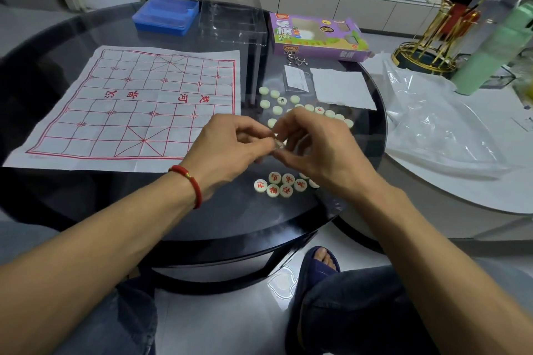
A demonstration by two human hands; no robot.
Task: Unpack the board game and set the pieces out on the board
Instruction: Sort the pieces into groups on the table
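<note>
The person's arms are bare, with no sleeves showing. The left wrist wears a red bracelet (189,183) made of round cord, with a small gold bead on it. The right wrist wears nothing. The legs are in dark blue jeans (354,305). One foot wears a dark blue open-toe slipper (313,266), and the toes peek out.

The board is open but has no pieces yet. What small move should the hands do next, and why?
Probably carry the small pale piece pinched between the left hand and right hand onto the white paper board with red grid lines. The board lies flat and bare, while the round pale game pieces sit loose on the dark glass table beside it.
</note>
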